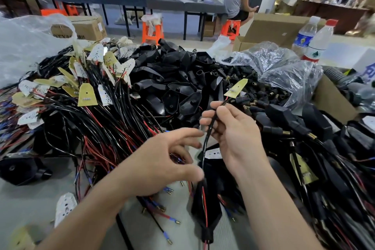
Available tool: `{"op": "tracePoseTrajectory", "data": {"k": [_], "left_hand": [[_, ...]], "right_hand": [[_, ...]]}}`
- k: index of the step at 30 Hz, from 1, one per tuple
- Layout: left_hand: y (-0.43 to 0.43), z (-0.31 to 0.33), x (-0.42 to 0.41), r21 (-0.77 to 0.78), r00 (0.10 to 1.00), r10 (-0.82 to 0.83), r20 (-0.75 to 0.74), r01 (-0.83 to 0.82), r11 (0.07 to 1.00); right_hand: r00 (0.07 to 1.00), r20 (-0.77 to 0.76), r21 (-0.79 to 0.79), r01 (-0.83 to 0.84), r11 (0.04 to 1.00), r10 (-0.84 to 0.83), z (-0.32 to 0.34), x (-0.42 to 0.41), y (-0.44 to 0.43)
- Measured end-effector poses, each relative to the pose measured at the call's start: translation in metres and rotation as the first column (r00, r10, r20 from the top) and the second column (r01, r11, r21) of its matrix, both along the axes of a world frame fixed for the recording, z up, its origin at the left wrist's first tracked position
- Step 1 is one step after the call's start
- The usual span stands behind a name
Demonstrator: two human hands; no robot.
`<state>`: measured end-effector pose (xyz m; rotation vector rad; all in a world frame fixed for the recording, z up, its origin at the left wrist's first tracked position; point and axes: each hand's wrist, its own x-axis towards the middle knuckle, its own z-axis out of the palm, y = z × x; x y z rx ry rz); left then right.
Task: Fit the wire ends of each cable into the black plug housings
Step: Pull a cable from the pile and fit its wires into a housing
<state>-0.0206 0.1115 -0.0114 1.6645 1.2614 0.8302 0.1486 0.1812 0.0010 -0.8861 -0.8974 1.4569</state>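
My right hand (229, 130) pinches a black cable (209, 128) just below its small yellow circuit board (236, 88), which points up and to the right. The cable runs down through a black housing (205, 207) hanging below my hands; red and black wires show inside it and at its bottom end. My left hand (162, 160) hovers to the left of the cable with fingers spread and loosely bent, holding nothing that I can see. It may touch the housing's top, hidden behind the fingers.
A heap of black housings (174, 79) fills the table's middle. Cables with boards (85, 91) pile up at the left, finished pieces (316, 148) at the right. A bag of small connectors (269, 87), two bottles (312, 40) and cartons stand behind. A person sits at a far table.
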Motion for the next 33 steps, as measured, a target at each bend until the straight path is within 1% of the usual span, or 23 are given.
{"op": "tracePoseTrajectory", "data": {"k": [3,5,7,9,11,13,14,17,20,22,25,27,29,31,33], "left_hand": [[-0.007,-0.004,0.016,-0.098,0.980,-0.035,-0.194,0.016,0.995],[-0.010,-0.006,0.019,-0.113,0.948,-0.079,-0.307,0.046,0.993],[-0.010,-0.005,0.018,-0.112,0.932,-0.087,-0.352,0.050,0.992],[-0.010,-0.005,0.018,-0.110,0.939,-0.088,-0.333,0.054,0.992],[-0.009,-0.005,0.020,-0.118,0.958,-0.049,-0.283,0.016,0.993],[-0.009,-0.006,0.021,-0.199,0.983,0.009,-0.183,-0.046,0.979],[-0.008,-0.006,0.020,-0.239,0.987,0.023,-0.158,-0.061,0.969],[-0.009,-0.005,0.019,-0.270,0.977,0.002,-0.214,-0.061,0.961],[-0.012,-0.006,0.023,-0.215,0.955,-0.027,-0.296,-0.039,0.976],[-0.012,-0.009,0.029,-0.177,0.950,-0.029,-0.311,-0.027,0.984],[-0.011,-0.015,0.035,-0.120,0.952,0.029,-0.304,-0.068,0.990],[-0.009,-0.017,0.035,-0.093,0.965,0.086,-0.247,-0.112,0.989],[-0.006,-0.016,0.031,-0.071,0.972,0.176,-0.155,-0.189,0.979],[-0.001,-0.013,0.022,-0.064,0.960,0.277,-0.047,-0.279,0.958],[0.003,-0.010,0.015,-0.054,0.933,0.355,0.058,-0.352,0.935]], "right_hand": [[1.000,0.008,0.009,0.018,1.000,-0.018,0.001,-0.002,-0.001],[0.999,0.000,0.008,0.033,0.999,-0.033,0.002,-0.003,-0.001],[0.999,-0.003,0.010,0.050,0.999,-0.050,0.002,-0.003,-0.001],[0.998,0.005,0.017,0.062,0.998,-0.062,0.001,-0.003,-0.001],[0.997,0.017,0.028,0.069,0.997,-0.069,0.001,-0.003,-0.001],[0.997,0.022,0.035,0.077,0.996,-0.078,0.001,-0.003,-0.002],[0.996,0.026,0.038,0.081,0.996,-0.082,0.001,-0.003,-0.002],[0.996,0.046,0.051,0.075,0.996,-0.078,0.001,-0.003,-0.003],[0.996,0.056,0.058,0.065,0.996,-0.068,0.000,-0.003,-0.002],[0.996,0.065,0.063,0.057,0.996,-0.061,0.000,-0.004,-0.002],[0.997,0.067,0.076,0.037,0.996,-0.043,-0.001,-0.003,-0.002],[0.998,0.059,0.079,0.019,0.997,-0.024,0.000,-0.001,-0.001],[0.997,0.073,0.083,-0.026,0.996,0.020,0.000,0.000,-0.001],[0.987,0.116,0.097,-0.121,0.988,0.110,0.001,-0.001,-0.003],[0.954,0.210,0.113,-0.240,0.964,0.213,0.000,-0.002,-0.007]]}}
